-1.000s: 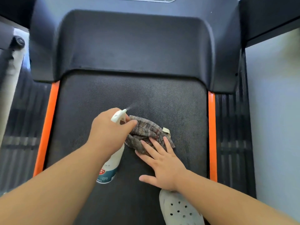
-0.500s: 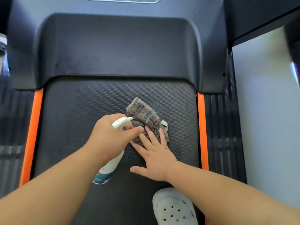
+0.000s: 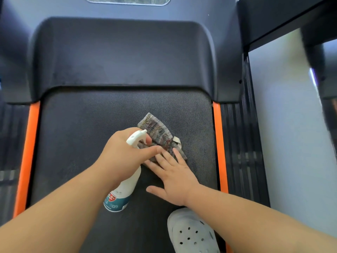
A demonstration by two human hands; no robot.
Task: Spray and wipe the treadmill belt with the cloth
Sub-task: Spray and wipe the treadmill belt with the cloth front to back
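Observation:
The dark textured treadmill belt (image 3: 78, 136) fills the middle of the head view. A grey striped cloth (image 3: 158, 132) lies flat on it, right of centre. My right hand (image 3: 175, 178) presses straight fingers on the cloth's near edge. My left hand (image 3: 122, 154) grips a white spray bottle (image 3: 121, 192) by its neck, nozzle pointing toward the cloth, a finger at the trigger. The bottle has a teal label at its base.
The black motor cover (image 3: 118, 57) rises at the belt's far end. Orange strips (image 3: 219, 148) and ribbed black side rails (image 3: 240, 152) border the belt. A white perforated clog (image 3: 191, 232) stands on the belt near my right arm. A pale wall (image 3: 291, 143) lies to the right.
The spray mist seen a second ago is gone. My right hand has pushed the cloth forward, away from me, up the belt. The left hand still holds the bottle beside it.

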